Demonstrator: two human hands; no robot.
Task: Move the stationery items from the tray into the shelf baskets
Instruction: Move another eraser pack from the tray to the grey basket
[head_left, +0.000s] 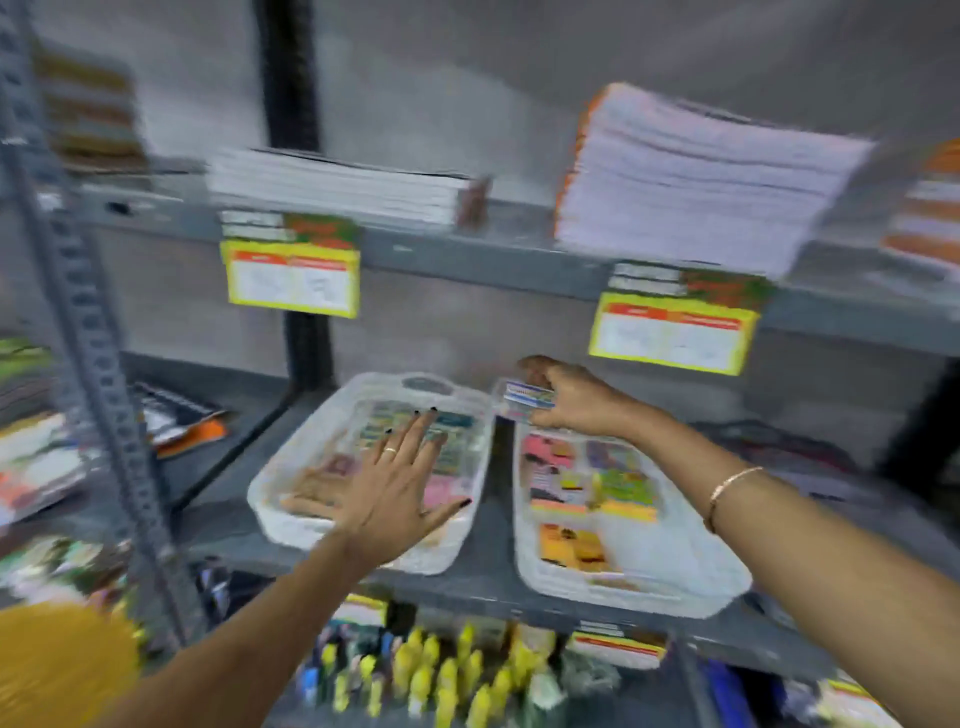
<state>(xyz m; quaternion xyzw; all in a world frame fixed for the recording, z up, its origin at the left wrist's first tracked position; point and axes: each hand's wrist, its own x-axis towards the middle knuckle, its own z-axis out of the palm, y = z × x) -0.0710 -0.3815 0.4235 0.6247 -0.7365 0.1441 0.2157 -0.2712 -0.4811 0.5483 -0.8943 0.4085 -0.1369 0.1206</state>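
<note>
Both my arms reach forward and up to the grey metal shelf (483, 587), the whole view smeared by motion.

My left hand (395, 488) is spread flat, palm down, fingers fanned and pointing away from me, grasping nothing. It hangs over the left basket (291, 467), a white plastic one lying on the shelf, with the fingertips above its middle and the thumb out toward the basket's right rim. I cannot tell whether the palm touches the packets inside. There is a ring on one finger, and the nails are dark.

My right hand (563, 397) is farther back, at the far end of the right basket (675, 587), with the forearm stretched diagonally across that basket's right side and a thin bracelet (730, 486) near the wrist. The fingers are curled around a small flat pack (530, 397) with blue and white print, pinched between thumb and fingers, just above the gap where the two baskets' far ends meet.

Both baskets hold colourful stationery packets, pink, yellow, orange and green, too blurred to name. On the shelf above sit stacks of notebooks (696, 176), with yellow-edged labels (293, 278) hanging from its front edge.
</note>
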